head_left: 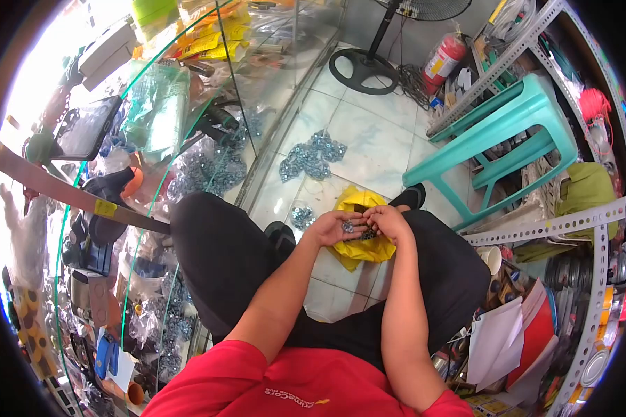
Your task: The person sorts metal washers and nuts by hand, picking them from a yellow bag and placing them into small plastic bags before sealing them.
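Observation:
My left hand (336, 228) is palm up over a yellow plastic bag (358, 256), with a few small metal nuts (348, 227) lying on its fingers. Close against those fingertips, my right hand (388, 223) has its fingers pinched together; what they grip is hidden. Dark small pieces show in the bag's mouth just under both hands. The bag sits on the tiled floor between my knees. To its left lies a small clear bag of shiny metal pieces (302, 217), and farther off are several more clear bags of metal pieces (314, 156).
A teal plastic stool (494, 149) stands at right, beside a metal shelf rack (542, 226). A fan base (364, 71) and a red fire extinguisher (444, 61) are at the back. On my left runs a glass display case (271, 97) packed with hardware.

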### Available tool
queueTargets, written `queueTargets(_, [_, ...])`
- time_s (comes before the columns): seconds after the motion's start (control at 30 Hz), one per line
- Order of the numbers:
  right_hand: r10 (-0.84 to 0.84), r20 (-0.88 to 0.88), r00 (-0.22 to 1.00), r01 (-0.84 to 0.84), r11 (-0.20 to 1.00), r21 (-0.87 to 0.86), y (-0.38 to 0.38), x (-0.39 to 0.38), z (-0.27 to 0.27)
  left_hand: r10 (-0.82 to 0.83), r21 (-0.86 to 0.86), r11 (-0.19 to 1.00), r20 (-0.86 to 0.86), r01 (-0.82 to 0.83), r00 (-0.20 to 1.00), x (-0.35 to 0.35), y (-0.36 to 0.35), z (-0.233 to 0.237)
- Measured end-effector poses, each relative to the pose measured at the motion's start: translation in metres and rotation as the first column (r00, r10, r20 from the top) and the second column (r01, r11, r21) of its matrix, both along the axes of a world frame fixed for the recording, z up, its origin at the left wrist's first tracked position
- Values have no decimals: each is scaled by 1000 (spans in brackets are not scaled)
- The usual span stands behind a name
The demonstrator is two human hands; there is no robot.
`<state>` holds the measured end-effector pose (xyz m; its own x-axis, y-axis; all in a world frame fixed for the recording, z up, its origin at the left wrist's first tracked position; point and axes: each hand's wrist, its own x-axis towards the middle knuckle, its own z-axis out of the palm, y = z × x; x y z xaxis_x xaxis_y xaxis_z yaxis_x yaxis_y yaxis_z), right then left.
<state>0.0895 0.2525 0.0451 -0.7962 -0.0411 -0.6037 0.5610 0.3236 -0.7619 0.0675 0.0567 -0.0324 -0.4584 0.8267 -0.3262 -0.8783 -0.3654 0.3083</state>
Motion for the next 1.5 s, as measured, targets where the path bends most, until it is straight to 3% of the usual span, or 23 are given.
queueTargets(0.1, [68, -63, 996, -65, 996, 53, -2, 4, -3, -16, 12, 1000, -12, 16, 1000, -1, 1, 1])
queueTargets(0.2, [226, -266, 937, -190, 970, 154, -10, 6, -12, 5, 7, 1000, -5, -5, 1000, -1, 3, -3])
queueTargets(0.3, [392, -169, 905, -307, 873, 379, -20, 5, -13, 16, 96, 995, -18, -14, 1000, -7, 4, -25])
queueTargets(0.43, [300, -334, 894, -130, 885, 447, -43, 16, -6, 21, 188, 982, -9, -19, 1000, -12, 6, -41])
queueTargets(0.47, [300, -292, 908, -160, 893, 420, -42, 14, -5, 31, 165, 986, 5, -32, 999, -12, 6, -42])
queueTargets(0.53, [301, -207, 931, -214, 908, 360, -36, 11, -11, 53, 116, 992, 33, -56, 998, -8, 3, -26])
queueTargets(0.6, [107, -82, 991, -107, 994, 7, -21, 10, -16, -25, -55, 998, -26, 23, 999, -13, -7, -1])
queueTargets(0.63, [29, 7, 1000, -28, 986, -166, -11, 10, -24, -65, -143, 988, -49, 57, 997, -19, -15, 3])
queueTargets(0.67, [-115, 126, 985, 157, 904, -399, -5, 13, -33, -102, -316, 947, -102, 65, 989, -28, -24, 4])
queueTargets(0.73, [-150, 221, 964, 255, 763, -594, -1, 19, -40, -209, -626, 778, -186, 49, 960, -54, -43, 0])
queueTargets(0.77, [-160, 270, 950, 305, 673, -674, 0, 22, -44, -168, -755, 651, -238, -73, 957, -64, -50, 3])
queueTargets(0.8, [-181, 304, 935, 344, 669, -659, -5, 24, -45, -152, -814, 555, -303, -173, 941, -74, -58, 0])
queueTargets(0.9, [-165, 347, 923, 338, 779, -528, -10, 26, -82, -194, -845, 417, -443, -335, 876, -90, -73, -11])
queueTargets(0.97, [-248, 264, 932, 322, 900, -294, -15, 29, -115, -224, -854, 382, -457, -354, 861, -96, -78, -35])
queueTargets(1.03, [-353, 205, 913, 369, 928, -47, -17, 27, -142, -305, -876, 303, -461, -374, 833, -100, -81, -94])
queueTargets(1.07, [-254, 82, 964, 242, 962, 130, -15, 25, -146, -381, -887, 250, -459, -388, 802, -98, -81, -117])
queueTargets(1.13, [20, -89, 996, 27, 866, 500, -9, 20, -155, -519, -873, 156, -470, -462, 714, -87, -76, -125])
queueTargets(1.23, [68, -93, 993, 21, 682, 731, -13, 5, -177, -591, -816, 44, -487, -577, 643, -68, -67, -128])
queueTargets(1.33, [-98, -238, 966, 245, 639, 729, -14, -2, -199, -660, -841, 62, -439, -538, 610, -63, -65, -125])
queueTargets(1.43, [-40, -161, 986, 136, 751, 646, -20, -3, -160, -640, -806, -5, -452, -592, 621, -59, -56, -102])
queueTargets(1.47, [43, -112, 993, 50, 700, 713, -27, -3, -147, -620, -781, -44, -467, -623, 630, -58, -50, -96])
queueTargets(1.5, [124, -55, 991, -37, 637, 770, -35, -1, -135, -558, -801, 27, -508, -598, 656, -58, -47, -96])
